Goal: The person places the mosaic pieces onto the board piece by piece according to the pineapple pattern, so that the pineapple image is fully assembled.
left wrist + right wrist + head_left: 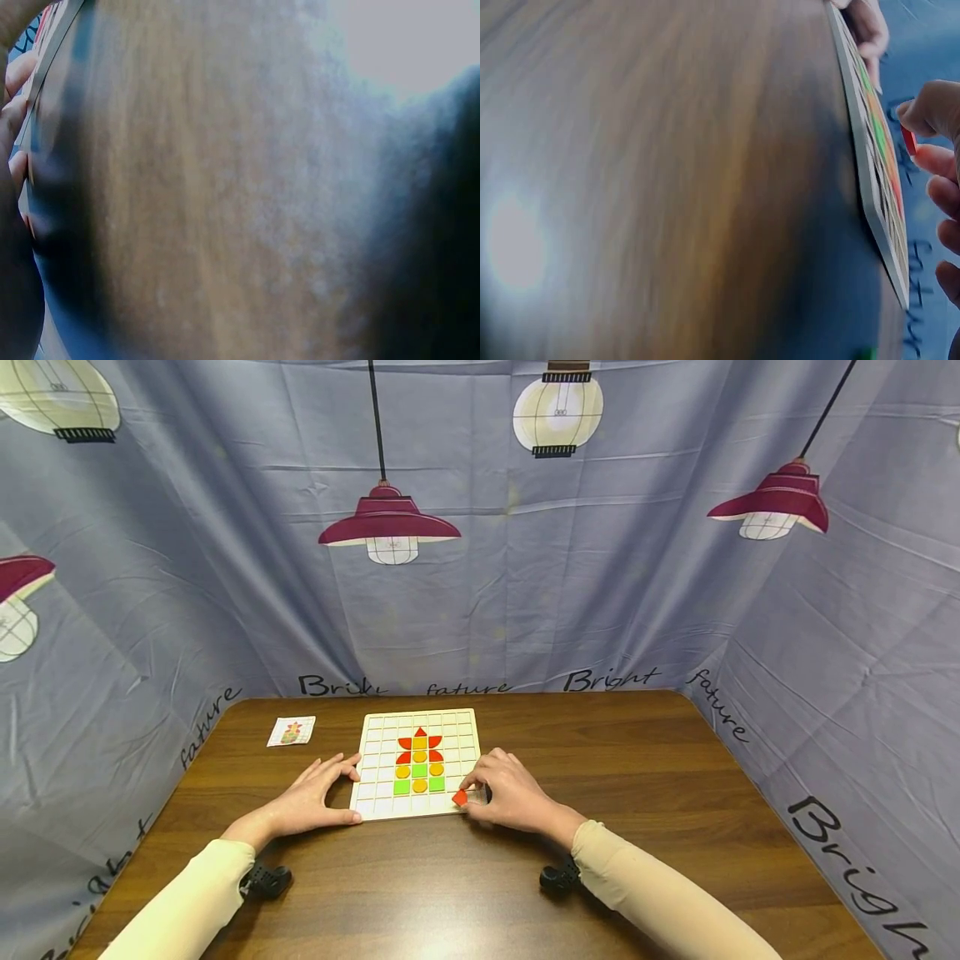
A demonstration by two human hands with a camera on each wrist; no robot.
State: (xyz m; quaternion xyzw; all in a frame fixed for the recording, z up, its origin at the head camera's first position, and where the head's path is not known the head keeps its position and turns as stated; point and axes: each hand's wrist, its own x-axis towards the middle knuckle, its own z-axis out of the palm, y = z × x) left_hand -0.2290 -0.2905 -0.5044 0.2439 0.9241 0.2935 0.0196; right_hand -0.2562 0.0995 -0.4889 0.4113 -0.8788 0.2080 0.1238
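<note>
A pale gridded board (375,743) lies on the table, with red, yellow-orange and green tiles (420,771) set in its middle as a plant-like pattern. My left hand (307,797) touches the board's left edge, thumb and fingers spread apart; in the left wrist view its fingertips (19,112) meet the board's side. Over the lower right corner, my right hand (510,789) pinches a small red tile (460,797) between thumb and finger. The right wrist view shows this red tile (908,140) edge-on, held apart from the board (870,180).
A small card (292,731) printed with a similar coloured pattern lies at the table's back left. The brown wooden table (600,760) is enclosed by a blue-grey curtain (480,610) with printed lamps and lettering. Black wrist devices (558,877) sit under both forearms.
</note>
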